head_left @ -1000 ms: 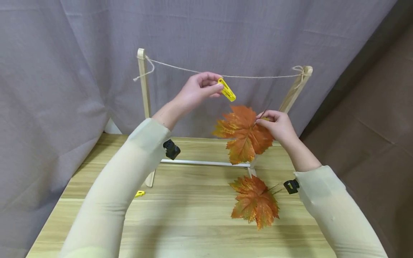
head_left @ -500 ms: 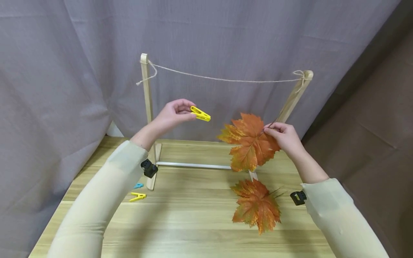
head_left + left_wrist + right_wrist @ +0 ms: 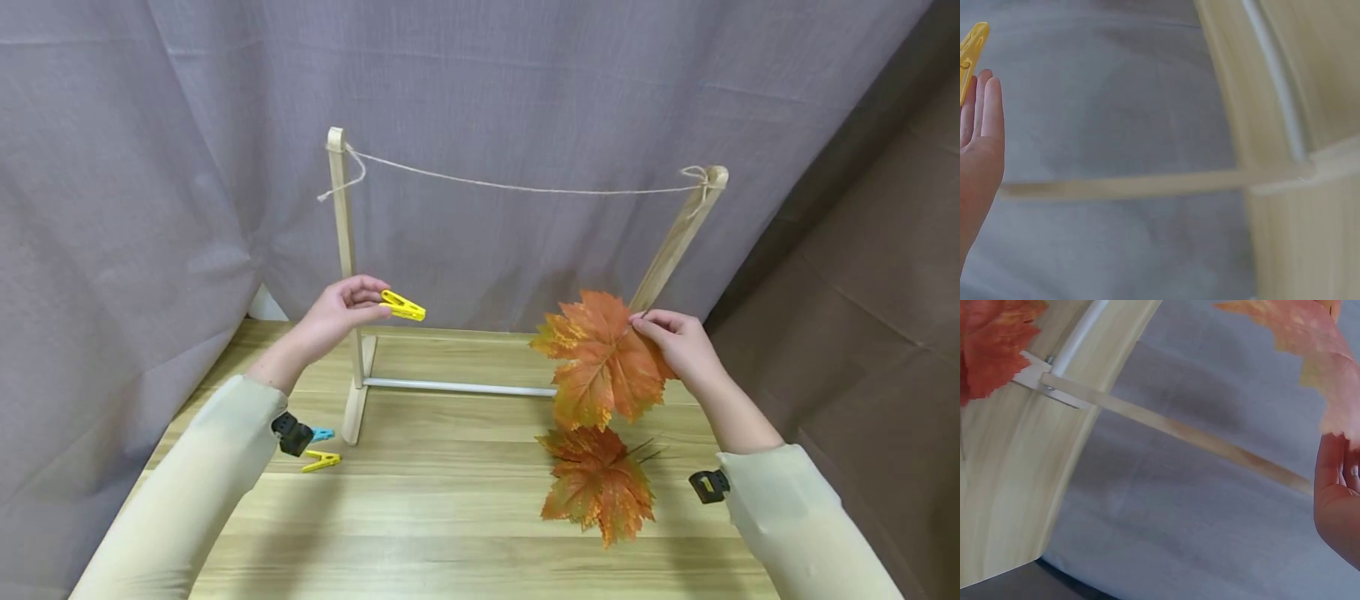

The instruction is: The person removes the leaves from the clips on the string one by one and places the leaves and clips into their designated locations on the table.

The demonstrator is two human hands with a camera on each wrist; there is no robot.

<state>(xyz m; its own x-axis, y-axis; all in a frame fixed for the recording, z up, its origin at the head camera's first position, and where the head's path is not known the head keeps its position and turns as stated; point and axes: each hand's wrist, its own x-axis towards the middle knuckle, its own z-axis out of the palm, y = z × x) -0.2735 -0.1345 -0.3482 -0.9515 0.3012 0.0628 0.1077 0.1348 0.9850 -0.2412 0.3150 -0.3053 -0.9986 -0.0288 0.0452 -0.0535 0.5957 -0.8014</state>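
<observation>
Between thumb and fingers, my left hand point(image 3: 333, 319) pinches a yellow clothespin point(image 3: 403, 306) in front of the rack's left post. The same clothespin point(image 3: 971, 53) appears at the left edge of the left wrist view. My right hand point(image 3: 678, 346) pinches an orange artificial maple leaf point(image 3: 603, 358) near its stem, before the right post. In the right wrist view, that leaf point(image 3: 1310, 337) covers part of the fingers. More maple leaves point(image 3: 597, 500) lie on the table below it, overlapping, so I cannot tell how many. A twine line point(image 3: 517, 187) hangs between the posts above both hands.
The wooden rack has a left post point(image 3: 341, 208), a right post point(image 3: 678, 242) and a white crossbar point(image 3: 457, 387) low down. A yellow clothespin point(image 3: 321, 461) and a blue clothespin point(image 3: 322, 434) lie on the table point(image 3: 420, 533) at left. A grey curtain point(image 3: 487, 92) hangs behind.
My left hand has moved down and left, away from the twine, with the yellow clothespin. My right hand has lowered slightly to the right with the leaf. The blue clothespin has come into view.
</observation>
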